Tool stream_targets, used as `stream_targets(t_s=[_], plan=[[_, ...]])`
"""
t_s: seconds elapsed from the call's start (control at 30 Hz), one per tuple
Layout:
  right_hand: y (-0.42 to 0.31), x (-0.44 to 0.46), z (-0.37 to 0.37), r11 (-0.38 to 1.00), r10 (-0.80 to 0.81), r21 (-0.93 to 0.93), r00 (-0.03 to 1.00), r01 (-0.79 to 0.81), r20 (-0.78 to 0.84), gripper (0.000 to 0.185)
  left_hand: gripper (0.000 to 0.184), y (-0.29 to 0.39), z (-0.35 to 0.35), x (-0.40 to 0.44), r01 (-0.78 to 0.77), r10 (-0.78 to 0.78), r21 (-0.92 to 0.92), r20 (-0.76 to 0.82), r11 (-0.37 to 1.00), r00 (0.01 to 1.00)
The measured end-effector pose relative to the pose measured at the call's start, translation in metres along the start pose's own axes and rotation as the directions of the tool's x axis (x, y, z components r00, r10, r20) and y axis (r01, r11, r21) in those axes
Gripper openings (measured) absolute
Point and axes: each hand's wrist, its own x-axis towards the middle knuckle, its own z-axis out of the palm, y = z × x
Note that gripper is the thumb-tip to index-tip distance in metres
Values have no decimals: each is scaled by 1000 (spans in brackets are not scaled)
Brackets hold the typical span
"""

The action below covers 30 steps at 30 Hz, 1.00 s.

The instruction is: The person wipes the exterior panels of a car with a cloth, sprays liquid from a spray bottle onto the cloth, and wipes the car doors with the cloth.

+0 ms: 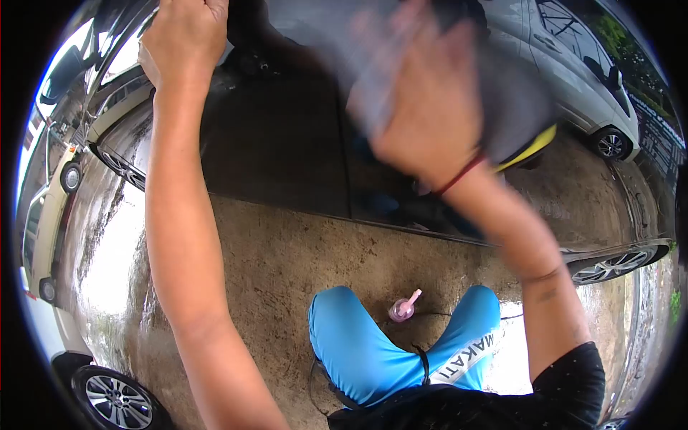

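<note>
My right hand (pixel 430 107), smeared by motion, presses a grey cloth (pixel 516 100) with a yellow edge near the side of a black car (pixel 279 150). Whether the cloth touches the panel cannot be made out. My left hand (pixel 188 43) is raised at the top left by the car's upper part. Its fingers run out of the picture, so what they hold or touch is hidden. On the ground between my knees stands a small bottle (pixel 403 309) with pinkish liquid and a pale pink top.
Wet concrete (pixel 272 265) lies under and around the black car. A silver van (pixel 573 64) is parked beyond it at the upper right. Cream-coloured vehicles (pixel 50 193) stand on the left, and a car wheel (pixel 118 398) shows at the lower left.
</note>
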Motion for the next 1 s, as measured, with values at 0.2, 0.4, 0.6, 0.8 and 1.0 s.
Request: stream_targets(t_s=[0.2, 0.4, 0.6, 0.8, 1.0], plan=[[-40, -133, 166, 621, -570, -701, 816, 352, -95, 64, 52, -13, 11, 8, 101, -100, 5, 219, 995, 970], [88, 64, -59, 984, -134, 22, 810, 178, -572, 50, 47, -5, -2, 15, 123, -124, 21, 254, 992, 959], [115, -12, -62, 963, -141, 165, 922, 212, -360, 65, 48, -10, -3, 21, 162, -158, 18, 350, 987, 923], [418, -251, -79, 600, 691, 338, 257, -725, -676, 54, 47, -9, 3, 21, 123, -123, 20, 299, 992, 946], [128, -7, -77, 795, 560, 7, 729, -607, -395, 53, 46, -18, 6, 18, 118, -120, 21, 277, 993, 953]])
